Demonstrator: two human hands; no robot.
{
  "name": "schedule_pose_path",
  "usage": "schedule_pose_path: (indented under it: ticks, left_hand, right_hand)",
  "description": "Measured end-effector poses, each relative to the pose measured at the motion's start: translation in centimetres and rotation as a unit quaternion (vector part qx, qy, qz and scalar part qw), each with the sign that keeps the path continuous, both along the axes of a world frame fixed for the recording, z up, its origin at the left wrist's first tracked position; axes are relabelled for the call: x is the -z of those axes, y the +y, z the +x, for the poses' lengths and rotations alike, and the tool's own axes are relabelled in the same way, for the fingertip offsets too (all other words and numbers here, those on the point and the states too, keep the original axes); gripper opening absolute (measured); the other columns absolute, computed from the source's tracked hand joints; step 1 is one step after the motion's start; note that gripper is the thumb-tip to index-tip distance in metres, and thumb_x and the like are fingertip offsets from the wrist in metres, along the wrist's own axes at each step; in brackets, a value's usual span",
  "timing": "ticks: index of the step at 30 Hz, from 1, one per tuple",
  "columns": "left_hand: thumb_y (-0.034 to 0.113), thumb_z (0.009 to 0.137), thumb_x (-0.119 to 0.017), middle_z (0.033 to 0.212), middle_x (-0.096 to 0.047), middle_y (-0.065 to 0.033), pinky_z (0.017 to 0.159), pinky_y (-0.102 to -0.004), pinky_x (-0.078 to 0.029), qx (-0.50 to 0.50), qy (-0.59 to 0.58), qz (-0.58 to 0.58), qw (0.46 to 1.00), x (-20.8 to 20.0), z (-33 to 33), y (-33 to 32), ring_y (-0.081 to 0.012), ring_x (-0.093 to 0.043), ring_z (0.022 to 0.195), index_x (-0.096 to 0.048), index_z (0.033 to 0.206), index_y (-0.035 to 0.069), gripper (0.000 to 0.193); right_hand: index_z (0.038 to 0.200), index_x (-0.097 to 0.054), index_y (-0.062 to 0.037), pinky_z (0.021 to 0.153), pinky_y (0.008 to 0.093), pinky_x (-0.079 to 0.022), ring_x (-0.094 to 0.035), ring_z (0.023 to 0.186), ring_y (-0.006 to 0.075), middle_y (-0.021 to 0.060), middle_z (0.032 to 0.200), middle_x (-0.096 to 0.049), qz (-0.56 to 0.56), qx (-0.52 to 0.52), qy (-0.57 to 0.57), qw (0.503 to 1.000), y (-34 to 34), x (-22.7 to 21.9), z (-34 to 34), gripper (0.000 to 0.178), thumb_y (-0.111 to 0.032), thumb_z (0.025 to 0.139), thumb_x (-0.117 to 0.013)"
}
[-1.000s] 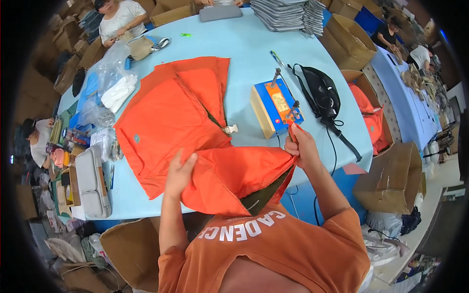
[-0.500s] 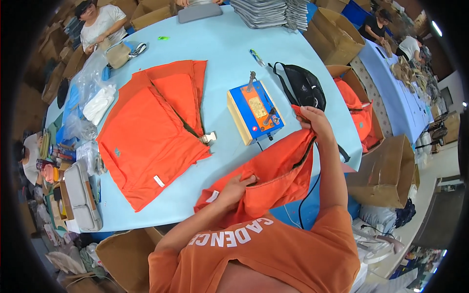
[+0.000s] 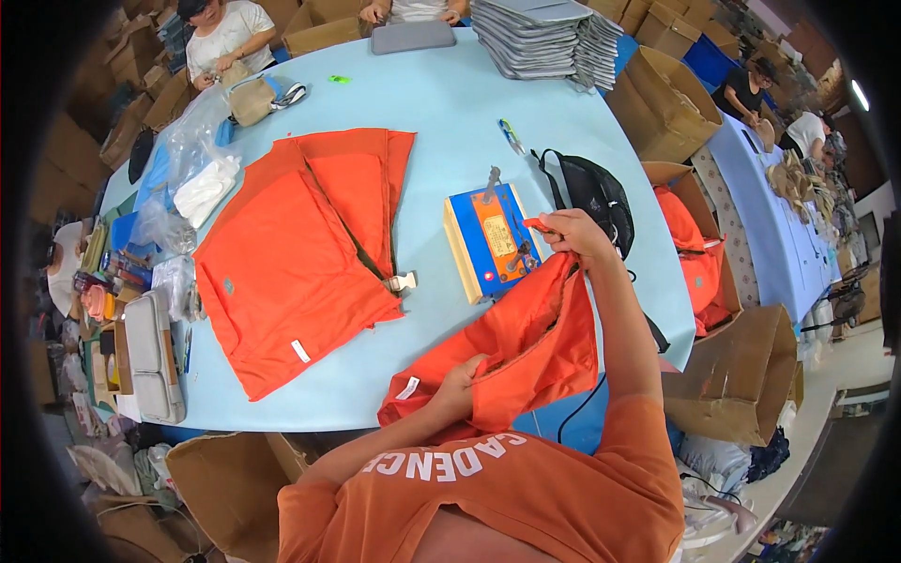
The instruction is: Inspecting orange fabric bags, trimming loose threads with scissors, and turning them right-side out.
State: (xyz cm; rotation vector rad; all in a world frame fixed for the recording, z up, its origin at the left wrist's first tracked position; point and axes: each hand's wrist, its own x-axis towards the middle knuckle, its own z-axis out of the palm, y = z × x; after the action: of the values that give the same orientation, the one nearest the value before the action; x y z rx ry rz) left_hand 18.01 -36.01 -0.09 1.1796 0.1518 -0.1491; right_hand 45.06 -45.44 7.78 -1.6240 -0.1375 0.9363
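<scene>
An orange fabric bag (image 3: 540, 352) with a dark-edged opening stretches between my two hands in front of me. My left hand (image 3: 457, 387) grips it by the edge of the opening, near a small white label. Pinched in my right hand (image 3: 574, 233) is the narrow far end of the bag, its tip poking out to the left. That tip is close to a metal post on a blue-topped box (image 3: 493, 239) with a pale side and a small red light; I cannot tell whether they touch. More orange bags (image 3: 282, 272) lie flat to the left, a white buckle (image 3: 402, 281) at their edge.
A black bag (image 3: 591, 197) lies right of the box, with a pen (image 3: 511, 136) behind it. Grey folded pieces (image 3: 535, 42) are stacked at the far edge. Cardboard boxes (image 3: 732, 375) stand around the table. Other people sit beyond it.
My right hand has moved left, bringing the bag's tip over to the box's near post. The bag swings with it, while my left hand keeps its hold. The whole view has shifted slightly.
</scene>
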Motion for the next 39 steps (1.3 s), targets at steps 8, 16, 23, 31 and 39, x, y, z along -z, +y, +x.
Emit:
schedule_pose_path:
  ticks: [8, 16, 23, 31, 39]
  left_hand:
    - [0.009, 0.079, -0.057, 0.094, -0.057, -0.0032, 0.077, -0.0231, -0.042, -0.017, 0.018, 0.036, 0.999, 0.1, 0.2, -0.5, -0.0077, -0.051, 0.087, -0.049, 0.106, 0.002, 0.029]
    - [0.010, 0.079, -0.058, 0.085, -0.052, 0.0034, 0.073, -0.0209, -0.041, -0.048, 0.042, -0.001, 0.998, 0.7, 0.2, -0.6, -0.0047, -0.047, 0.079, -0.051, 0.102, 0.001, 0.026]
    - [0.009, 0.079, -0.058, 0.083, -0.051, 0.0042, 0.071, -0.0206, -0.041, -0.052, 0.058, -0.037, 0.996, 0.4, 0.1, -0.6, -0.0043, -0.046, 0.078, -0.051, 0.101, 0.002, 0.024]
    - [0.006, 0.079, -0.057, 0.088, -0.054, 0.0027, 0.076, -0.0211, -0.042, -0.047, 0.087, -0.070, 0.993, -0.5, 0.2, -0.5, -0.0044, -0.049, 0.081, -0.050, 0.106, 0.002, 0.028]
    - [0.005, 0.080, -0.056, 0.088, -0.055, 0.0010, 0.076, -0.0217, -0.042, -0.045, 0.076, -0.080, 0.993, -0.2, 0.4, -0.4, -0.0054, -0.050, 0.082, -0.050, 0.104, 0.002, 0.025]
  right_hand:
    - [0.069, -0.054, 0.0016, 0.039, 0.0173, -0.023, -0.032, 0.045, 0.0034, -0.0013, 0.056, -0.041, 0.021, -0.027, 0.005, 0.999, 0.4, 0.0, 0.0, 0.023, -0.018, 0.081, -0.054]
    - [0.071, -0.055, 0.0031, 0.042, 0.0184, -0.029, -0.038, 0.049, 0.0067, 0.0033, 0.060, -0.048, 0.022, -0.045, 0.000, 0.999, 0.1, 0.5, 0.6, 0.024, -0.020, 0.079, -0.056]
    - [0.074, -0.054, 0.0031, 0.040, 0.0171, -0.024, -0.032, 0.046, 0.0045, 0.0007, 0.059, -0.043, 0.024, -0.039, 0.009, 0.999, 0.4, 0.4, 0.3, 0.020, -0.016, 0.080, -0.054]
    - [0.072, -0.054, 0.0027, 0.041, 0.0172, -0.024, -0.031, 0.047, 0.0045, 0.0000, 0.058, -0.042, 0.015, -0.036, 0.001, 0.999, 0.6, 0.5, 0.1, 0.021, -0.016, 0.080, -0.054]
    - [0.076, -0.057, 0.0027, 0.044, 0.0184, -0.029, -0.037, 0.048, 0.0058, 0.0023, 0.060, -0.048, 0.056, -0.065, 0.037, 0.996, 0.2, 0.8, 0.9, 0.023, -0.020, 0.078, -0.055]
